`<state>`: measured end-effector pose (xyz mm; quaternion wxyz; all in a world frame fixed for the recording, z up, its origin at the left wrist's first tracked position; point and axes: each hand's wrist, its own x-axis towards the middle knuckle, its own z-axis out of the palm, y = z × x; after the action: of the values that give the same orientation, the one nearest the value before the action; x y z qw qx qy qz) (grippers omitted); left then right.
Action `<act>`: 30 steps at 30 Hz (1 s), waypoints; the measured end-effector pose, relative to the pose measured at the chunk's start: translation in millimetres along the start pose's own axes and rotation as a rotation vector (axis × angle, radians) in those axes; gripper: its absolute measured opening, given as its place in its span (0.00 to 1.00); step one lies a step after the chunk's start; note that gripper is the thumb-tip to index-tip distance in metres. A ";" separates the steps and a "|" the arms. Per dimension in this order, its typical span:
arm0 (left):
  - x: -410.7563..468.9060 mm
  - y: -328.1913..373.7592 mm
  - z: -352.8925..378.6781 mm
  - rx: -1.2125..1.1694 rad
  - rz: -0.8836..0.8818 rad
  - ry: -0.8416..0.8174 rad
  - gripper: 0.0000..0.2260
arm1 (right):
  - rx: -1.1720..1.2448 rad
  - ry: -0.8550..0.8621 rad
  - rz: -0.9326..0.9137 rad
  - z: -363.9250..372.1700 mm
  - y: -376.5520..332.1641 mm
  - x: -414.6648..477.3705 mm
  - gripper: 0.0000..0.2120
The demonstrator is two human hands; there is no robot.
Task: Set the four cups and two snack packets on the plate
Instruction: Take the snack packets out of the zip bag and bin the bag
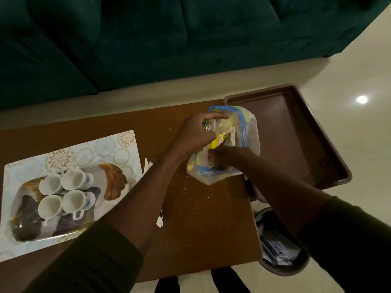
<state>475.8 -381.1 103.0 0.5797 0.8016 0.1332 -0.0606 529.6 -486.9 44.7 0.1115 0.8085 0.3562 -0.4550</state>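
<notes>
Brown and scattered with crumbs, the table (201, 218) stands before a dark green sofa (148, 39), and everything is placed relative to it. At its left end the plate (69, 153) is seen with the four cups (65, 193) already set on it, upright and close together. At its right end a clear plastic bag (245, 132) is pinched at the rim by the left hand (196, 134), while the right hand (224, 155) is pushed inside; whether it is closed on anything cannot be told. A yellow snack packet (218, 140) is glimpsed in the bag's mouth. The packet is judged light, soft and crinkly, its contents easily crushed, so it is best taken by a sealed edge. A brown tray (296, 132) overhangs the table's right end.
</notes>
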 end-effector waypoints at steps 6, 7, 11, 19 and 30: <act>-2.2 -6.2 2.9 -0.034 -0.045 -0.005 0.28 | 0.078 0.276 -0.009 29.9 8.5 3.1 0.21; -2.0 -6.3 3.4 -0.035 -0.041 -0.002 0.28 | 0.054 0.328 0.001 29.8 8.9 1.7 0.20; 1.9 -2.6 6.1 -0.008 -0.034 0.047 0.26 | 0.075 0.319 0.019 10.0 12.0 -9.2 0.14; 14.1 4.2 13.5 -0.010 -0.003 0.085 0.25 | 0.045 0.284 0.008 -63.0 33.7 -65.3 0.13; 27.6 -1.7 -11.6 0.064 -0.019 0.091 0.25 | 1.003 1.349 0.281 -56.9 56.2 -81.0 0.11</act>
<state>501.0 -365.7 98.3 0.5467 0.8202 0.1649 -0.0339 578.1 -537.1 134.5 -0.4406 0.8969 -0.0008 0.0382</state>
